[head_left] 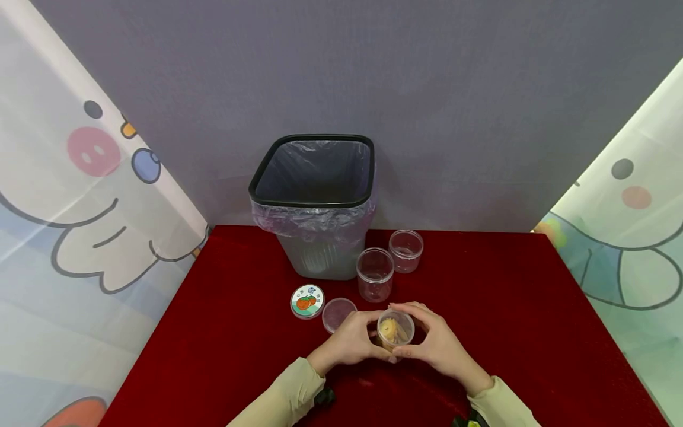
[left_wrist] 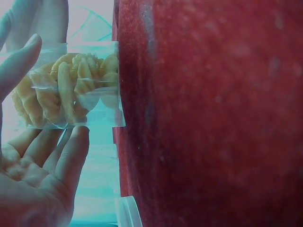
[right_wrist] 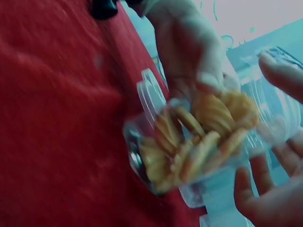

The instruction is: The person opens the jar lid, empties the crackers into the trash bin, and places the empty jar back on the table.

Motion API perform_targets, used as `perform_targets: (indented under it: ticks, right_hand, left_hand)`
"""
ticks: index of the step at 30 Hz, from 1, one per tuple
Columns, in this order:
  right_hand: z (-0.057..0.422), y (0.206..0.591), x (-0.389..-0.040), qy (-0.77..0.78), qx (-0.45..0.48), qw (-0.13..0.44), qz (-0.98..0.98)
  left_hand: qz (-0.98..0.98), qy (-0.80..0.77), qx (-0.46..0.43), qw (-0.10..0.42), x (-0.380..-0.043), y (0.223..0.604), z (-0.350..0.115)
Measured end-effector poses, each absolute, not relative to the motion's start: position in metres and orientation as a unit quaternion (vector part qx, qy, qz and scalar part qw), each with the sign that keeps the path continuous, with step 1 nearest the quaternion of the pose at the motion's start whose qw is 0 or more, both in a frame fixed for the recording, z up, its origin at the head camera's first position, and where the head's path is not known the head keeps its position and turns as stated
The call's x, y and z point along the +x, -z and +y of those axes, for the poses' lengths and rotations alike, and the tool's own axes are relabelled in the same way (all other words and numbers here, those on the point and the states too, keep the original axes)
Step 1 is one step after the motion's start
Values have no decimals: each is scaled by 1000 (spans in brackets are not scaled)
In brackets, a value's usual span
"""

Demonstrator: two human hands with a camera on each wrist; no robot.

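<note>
Between both hands is a clear plastic jar (head_left: 396, 327) of golden ridged cookies (left_wrist: 71, 85). Its mouth faces up in the head view. The left hand (head_left: 352, 339) holds its left side, thumb at the near side and fingers reaching round the far side. From the right, the right hand (head_left: 434, 341) curves its thumb and fingers around the same jar. In the right wrist view, cookies (right_wrist: 199, 142) show through the jar wall, partly blurred. A clear round lid (head_left: 338, 315) lies beside the left hand, partly covered by it.
Two clear jars, a taller one (head_left: 375, 276) and a shorter one (head_left: 406, 251), stand beyond the hands. A lid with an orange-fruit label (head_left: 308, 300) lies left. Behind it stands a grey bin (head_left: 320, 255) lined with a bag. Red cloth (head_left: 507, 296) covers the table.
</note>
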State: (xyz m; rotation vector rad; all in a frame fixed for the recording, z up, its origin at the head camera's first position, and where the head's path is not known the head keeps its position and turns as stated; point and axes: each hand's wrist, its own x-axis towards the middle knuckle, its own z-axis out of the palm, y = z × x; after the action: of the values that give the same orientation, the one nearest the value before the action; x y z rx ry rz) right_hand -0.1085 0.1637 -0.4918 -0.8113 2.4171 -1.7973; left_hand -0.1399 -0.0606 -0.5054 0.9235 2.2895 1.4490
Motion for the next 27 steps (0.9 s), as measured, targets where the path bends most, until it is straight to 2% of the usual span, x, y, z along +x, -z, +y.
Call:
perform_targets:
  ticks: [10, 16, 22, 27]
  right_hand:
    - [177, 483, -135, 571, -338, 126, 737]
    - [183, 479, -151, 567, -348, 207, 717]
    - [185, 478, -151, 572, -360, 217, 704]
    - [188, 485, -142, 611, -373, 175, 676]
  left_hand:
    - [796, -495, 321, 135, -139, 504, -60]
    - [801, -489, 319, 134, -139, 503, -60]
    - [804, -484, 319, 131, -138, 502, -61]
    - [799, -489, 326, 128, -139, 504, -61]
